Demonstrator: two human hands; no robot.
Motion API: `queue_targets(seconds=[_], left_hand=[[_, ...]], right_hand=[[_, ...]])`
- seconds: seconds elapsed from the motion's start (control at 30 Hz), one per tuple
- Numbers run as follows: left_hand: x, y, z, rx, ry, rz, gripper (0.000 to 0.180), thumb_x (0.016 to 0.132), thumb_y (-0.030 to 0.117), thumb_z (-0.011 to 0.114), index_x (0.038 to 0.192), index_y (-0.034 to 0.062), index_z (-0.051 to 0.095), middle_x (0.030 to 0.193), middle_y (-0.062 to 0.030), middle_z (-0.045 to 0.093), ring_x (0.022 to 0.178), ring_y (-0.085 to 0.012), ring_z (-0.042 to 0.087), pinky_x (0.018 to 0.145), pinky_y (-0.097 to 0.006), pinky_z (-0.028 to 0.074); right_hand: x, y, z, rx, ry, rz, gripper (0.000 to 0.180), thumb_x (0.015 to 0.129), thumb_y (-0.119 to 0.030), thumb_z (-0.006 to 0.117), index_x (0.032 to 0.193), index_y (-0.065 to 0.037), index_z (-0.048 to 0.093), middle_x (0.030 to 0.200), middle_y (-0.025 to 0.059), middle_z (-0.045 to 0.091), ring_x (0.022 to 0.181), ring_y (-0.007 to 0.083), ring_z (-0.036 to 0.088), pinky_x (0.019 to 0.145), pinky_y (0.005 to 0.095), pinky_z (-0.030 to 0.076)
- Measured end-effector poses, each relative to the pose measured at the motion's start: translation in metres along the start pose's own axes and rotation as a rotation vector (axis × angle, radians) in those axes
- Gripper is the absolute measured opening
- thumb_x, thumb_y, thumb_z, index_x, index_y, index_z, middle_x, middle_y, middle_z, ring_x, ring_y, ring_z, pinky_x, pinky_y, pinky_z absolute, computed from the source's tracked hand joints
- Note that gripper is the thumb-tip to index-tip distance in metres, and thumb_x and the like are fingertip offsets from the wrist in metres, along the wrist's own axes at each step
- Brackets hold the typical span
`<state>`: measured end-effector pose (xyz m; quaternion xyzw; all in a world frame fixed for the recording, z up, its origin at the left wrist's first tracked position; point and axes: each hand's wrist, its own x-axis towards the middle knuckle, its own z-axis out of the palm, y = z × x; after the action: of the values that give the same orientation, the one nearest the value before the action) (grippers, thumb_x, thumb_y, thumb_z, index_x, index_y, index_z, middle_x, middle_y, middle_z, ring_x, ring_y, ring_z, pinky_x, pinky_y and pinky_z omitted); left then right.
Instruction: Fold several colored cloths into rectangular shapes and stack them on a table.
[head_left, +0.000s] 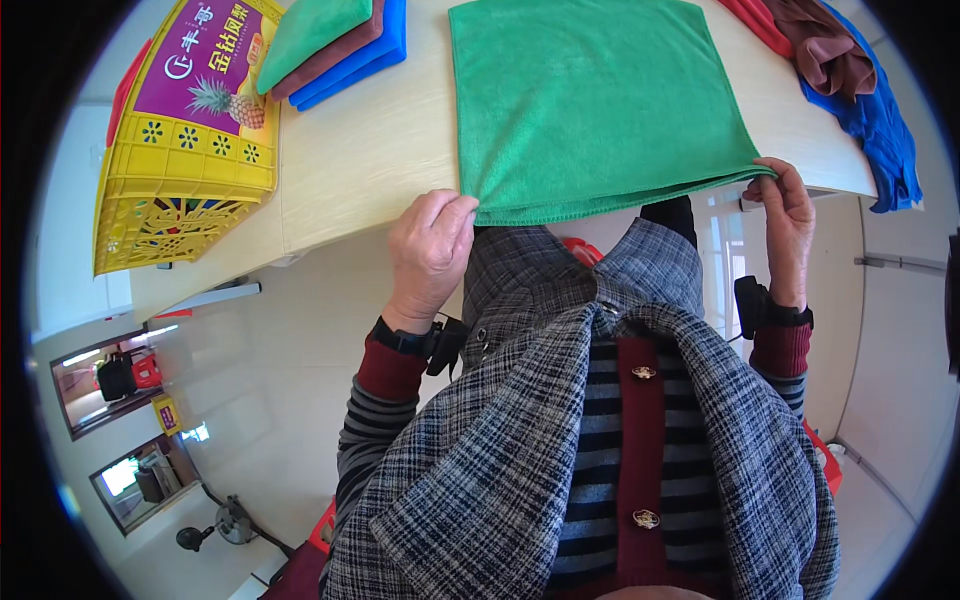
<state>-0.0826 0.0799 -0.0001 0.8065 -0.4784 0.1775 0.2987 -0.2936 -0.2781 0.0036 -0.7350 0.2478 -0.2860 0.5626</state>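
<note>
A green towel lies spread on the pale table in front of me, its near edge doubled and reaching over the table's front edge. My left hand pinches the near left corner between thumb and fingers. At the near right corner, my right hand grips the layered edge, and a narrow gap shows between the layers there. Both wrists wear dark straps with small black devices.
Folded green, brown and blue towels are stacked at the far left. Beside them a yellow plastic crate with a purple label stands on the table. Loose red, brown and blue towels hang over the right end.
</note>
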Motion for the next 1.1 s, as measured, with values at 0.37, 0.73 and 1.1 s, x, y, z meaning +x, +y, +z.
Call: queue_targets(seconds=[0.37,0.73,1.1], left_hand=[[-0.025,0.001,0.012,0.168,0.139,0.174,0.027,0.073,0.004,0.08,0.098,0.0077,0.07,0.113,-0.0095,0.062,0.084,-0.0243,0.064,0.071,-0.036,0.053],[-0.019,-0.005,0.02,0.162,0.184,0.138,0.027,0.07,-0.002,0.079,0.094,0.0044,0.069,0.103,-0.01,0.067,0.085,-0.0271,0.065,0.072,-0.036,0.055],[0.014,-0.006,0.0,0.101,0.156,0.16,0.023,0.068,-0.008,0.071,0.086,0.0025,0.062,0.096,-0.01,0.065,0.079,-0.0274,0.064,0.066,-0.036,0.054]], right_hand=[[-0.001,-0.002,0.001,-0.046,0.029,0.009,0.02,0.103,-0.008,0.056,0.119,-0.004,0.066,0.09,-0.0005,0.064,0.085,0.0073,0.06,0.084,0.0231,0.05],[-0.002,-0.007,0.001,-0.009,0.049,0.017,0.02,0.103,-0.008,0.056,0.118,-0.004,0.067,0.088,-0.0006,0.064,0.085,0.007,0.06,0.084,0.0228,0.05],[0.01,-0.012,-0.004,-0.023,0.012,-0.031,0.018,0.102,-0.008,0.057,0.116,-0.003,0.066,0.092,-0.0011,0.063,0.085,0.0068,0.058,0.08,0.021,0.048]])
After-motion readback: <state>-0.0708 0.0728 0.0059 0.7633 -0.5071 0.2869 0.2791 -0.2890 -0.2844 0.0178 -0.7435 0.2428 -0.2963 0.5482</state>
